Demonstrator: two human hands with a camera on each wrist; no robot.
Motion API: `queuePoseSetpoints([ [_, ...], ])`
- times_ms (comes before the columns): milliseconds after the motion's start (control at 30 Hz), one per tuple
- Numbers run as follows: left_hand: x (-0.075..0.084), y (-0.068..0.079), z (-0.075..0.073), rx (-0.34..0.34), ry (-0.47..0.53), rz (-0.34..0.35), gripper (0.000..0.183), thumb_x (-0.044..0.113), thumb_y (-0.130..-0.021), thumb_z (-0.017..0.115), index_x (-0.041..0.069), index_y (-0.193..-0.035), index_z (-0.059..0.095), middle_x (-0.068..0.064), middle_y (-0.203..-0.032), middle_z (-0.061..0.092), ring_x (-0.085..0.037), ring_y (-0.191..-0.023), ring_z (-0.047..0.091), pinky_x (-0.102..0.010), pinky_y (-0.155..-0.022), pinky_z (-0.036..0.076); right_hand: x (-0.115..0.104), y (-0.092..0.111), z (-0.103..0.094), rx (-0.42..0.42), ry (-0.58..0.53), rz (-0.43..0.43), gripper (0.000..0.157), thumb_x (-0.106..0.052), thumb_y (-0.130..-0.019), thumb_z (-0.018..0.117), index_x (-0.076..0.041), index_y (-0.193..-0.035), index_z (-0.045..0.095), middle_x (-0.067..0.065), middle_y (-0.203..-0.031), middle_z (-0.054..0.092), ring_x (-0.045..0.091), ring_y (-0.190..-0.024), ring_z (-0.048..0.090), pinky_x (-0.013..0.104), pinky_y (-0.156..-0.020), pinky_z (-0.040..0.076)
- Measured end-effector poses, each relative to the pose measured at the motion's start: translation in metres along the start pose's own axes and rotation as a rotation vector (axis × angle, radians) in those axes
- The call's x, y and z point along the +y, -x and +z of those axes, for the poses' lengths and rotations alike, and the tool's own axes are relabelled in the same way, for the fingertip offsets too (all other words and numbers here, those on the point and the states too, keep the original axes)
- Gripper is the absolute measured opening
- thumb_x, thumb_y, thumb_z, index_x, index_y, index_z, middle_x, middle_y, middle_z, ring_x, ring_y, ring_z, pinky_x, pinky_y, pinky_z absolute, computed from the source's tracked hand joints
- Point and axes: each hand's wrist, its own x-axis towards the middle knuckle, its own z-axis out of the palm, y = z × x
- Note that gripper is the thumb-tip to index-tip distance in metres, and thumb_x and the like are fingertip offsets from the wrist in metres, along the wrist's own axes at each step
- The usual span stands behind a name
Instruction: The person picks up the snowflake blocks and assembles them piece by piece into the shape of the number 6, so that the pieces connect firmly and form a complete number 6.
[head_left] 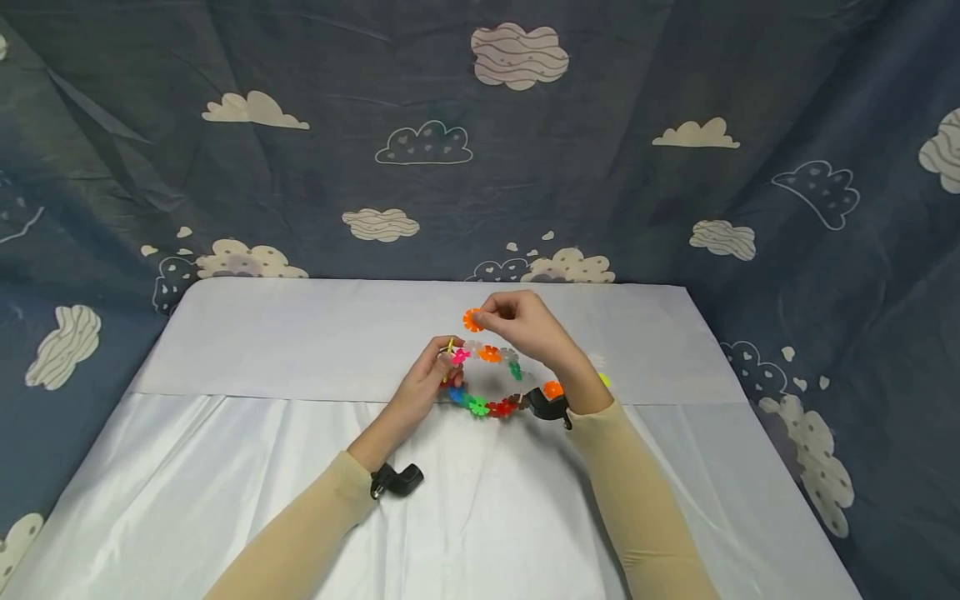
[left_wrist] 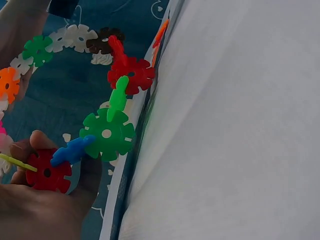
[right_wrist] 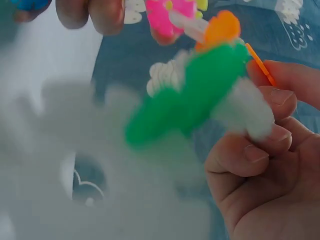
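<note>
A loop-shaped chain of notched plastic snowflake discs hangs above the table, with green (left_wrist: 107, 134), blue (left_wrist: 73, 151), red (left_wrist: 131, 75), brown, white, orange and pink pieces. My left hand (head_left: 417, 388) grips its left side, fingers and thumb around a red disc (left_wrist: 49, 170) beside a yellow disc (left_wrist: 18, 163). Above the chain's far side, my right hand (head_left: 534, 332) pinches a single orange disc (head_left: 473, 320), apart from the chain in the head view. In the right wrist view that orange disc (right_wrist: 261, 64) appears edge-on; a blurred green disc (right_wrist: 190, 95) and whitish discs fill the foreground.
Beside the right wrist, another orange disc (head_left: 553, 389) and a yellow-green disc (head_left: 604, 380) lie on the white-covered table (head_left: 247, 467), partly hidden by the arm. A dark cloud-patterned curtain (head_left: 360, 67) stands behind. Each wrist wears a black camera mount (head_left: 397, 480).
</note>
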Motion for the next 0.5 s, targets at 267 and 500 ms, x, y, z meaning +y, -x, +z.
queuePoseSetpoints([
  [267, 0.001, 0.001, 0.001, -0.005, -0.007, -0.014, 0.048, 0.046, -0.113, 0.035, 0.011, -0.144, 0.046, -0.007, -0.094, 0.055, -0.022, -0.091, 0.055, -0.029, -0.088, 0.05, -0.005, -0.007, 0.019, -0.038, 0.075, -0.06, 0.02, -0.024, -0.103, 0.071, -0.01, -0.09, 0.078, 0.008, -0.077, 0.068, 0.016, -0.059, 0.047, 0.027, -0.055, 0.04],
  [500, 0.0, 0.001, 0.001, -0.013, -0.014, -0.003, 0.058, 0.054, -0.11, 0.036, 0.007, -0.142, 0.044, -0.007, -0.093, 0.054, -0.023, -0.091, 0.055, -0.029, -0.087, 0.049, -0.005, -0.006, 0.026, -0.038, 0.159, -0.112, 0.018, -0.021, -0.102, 0.071, -0.012, -0.089, 0.079, 0.007, -0.07, 0.065, 0.014, -0.058, 0.048, 0.025, -0.055, 0.04],
])
